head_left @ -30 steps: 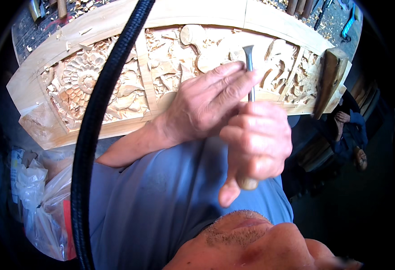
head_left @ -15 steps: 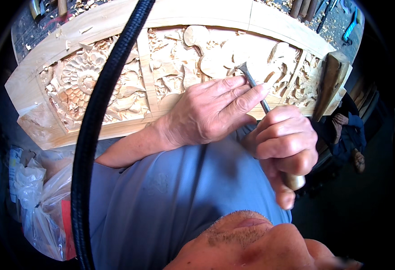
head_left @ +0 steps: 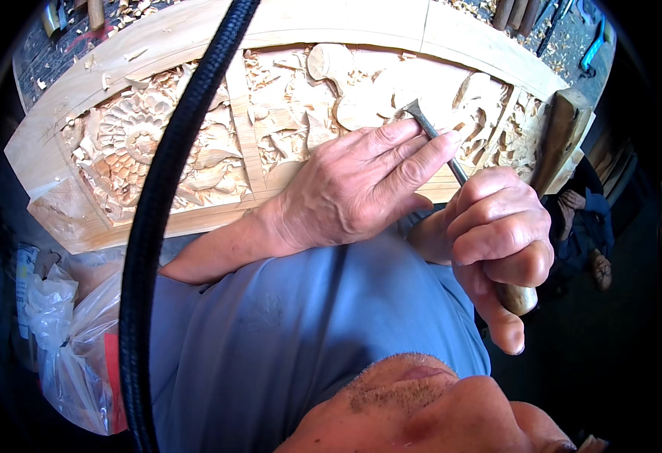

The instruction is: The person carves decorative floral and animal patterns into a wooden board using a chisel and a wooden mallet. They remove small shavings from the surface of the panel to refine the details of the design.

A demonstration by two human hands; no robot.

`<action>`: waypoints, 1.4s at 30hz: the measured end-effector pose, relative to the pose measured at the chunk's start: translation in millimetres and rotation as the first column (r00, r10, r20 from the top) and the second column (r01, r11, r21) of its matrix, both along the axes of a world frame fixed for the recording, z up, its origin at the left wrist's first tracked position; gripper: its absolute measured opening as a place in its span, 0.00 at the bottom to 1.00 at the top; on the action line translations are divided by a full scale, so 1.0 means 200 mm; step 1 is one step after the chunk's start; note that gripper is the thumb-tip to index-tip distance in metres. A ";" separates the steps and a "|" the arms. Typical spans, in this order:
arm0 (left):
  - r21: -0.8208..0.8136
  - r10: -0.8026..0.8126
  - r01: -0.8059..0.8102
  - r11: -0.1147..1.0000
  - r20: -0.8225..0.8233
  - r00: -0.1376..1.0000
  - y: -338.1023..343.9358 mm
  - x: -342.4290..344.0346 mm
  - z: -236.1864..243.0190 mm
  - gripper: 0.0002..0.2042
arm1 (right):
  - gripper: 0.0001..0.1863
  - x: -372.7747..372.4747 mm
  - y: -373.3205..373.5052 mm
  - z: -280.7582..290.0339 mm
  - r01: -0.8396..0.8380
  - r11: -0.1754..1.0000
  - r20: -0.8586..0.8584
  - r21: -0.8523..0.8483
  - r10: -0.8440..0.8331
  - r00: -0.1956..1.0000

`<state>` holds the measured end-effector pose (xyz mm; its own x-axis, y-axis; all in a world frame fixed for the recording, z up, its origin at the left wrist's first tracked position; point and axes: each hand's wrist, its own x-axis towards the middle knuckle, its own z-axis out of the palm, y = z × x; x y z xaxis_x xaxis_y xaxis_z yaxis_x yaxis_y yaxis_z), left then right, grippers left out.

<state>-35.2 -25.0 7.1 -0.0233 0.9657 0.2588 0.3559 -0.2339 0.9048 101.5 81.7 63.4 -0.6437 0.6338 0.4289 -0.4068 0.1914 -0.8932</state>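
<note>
Swinging out to my right, my right hand has carried the wooden handle with it, so the chisel, nearly upright in view a second ago, now slants up and left. Its flared edge has dropped from near the top of the recess to the pale ground beside my left fingertips; whether it touches wood, I cannot tell. To me, that means the edge faces the carving from a new angle, over a lower patch. My right fist is clenched round the handle, whose butt pokes out below. My left hand has barely shifted: its fingers stretch over the carved panel, index tip against the shank, though I cannot tell how firmly they pinch. The panel lies across the bench in front of me, shavings scattered in its recesses.
</note>
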 end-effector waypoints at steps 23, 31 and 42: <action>-0.016 0.037 -0.036 0.999 0.044 0.998 0.01 0.01 -0.01 0.32 | 0.38 -0.02 0.06 0.02 -0.144 0.989 0.028 -0.021 0.145 0.989; -0.012 0.044 -0.043 0.999 0.033 0.998 0.00 0.02 -0.01 0.32 | 0.36 -0.01 0.02 0.00 -0.085 0.992 -0.038 -0.090 0.082 0.996; -0.019 0.035 -0.034 0.999 0.027 0.999 -0.01 0.02 -0.01 0.32 | 0.35 0.01 0.04 0.00 -0.110 0.989 -0.053 -0.094 0.105 0.993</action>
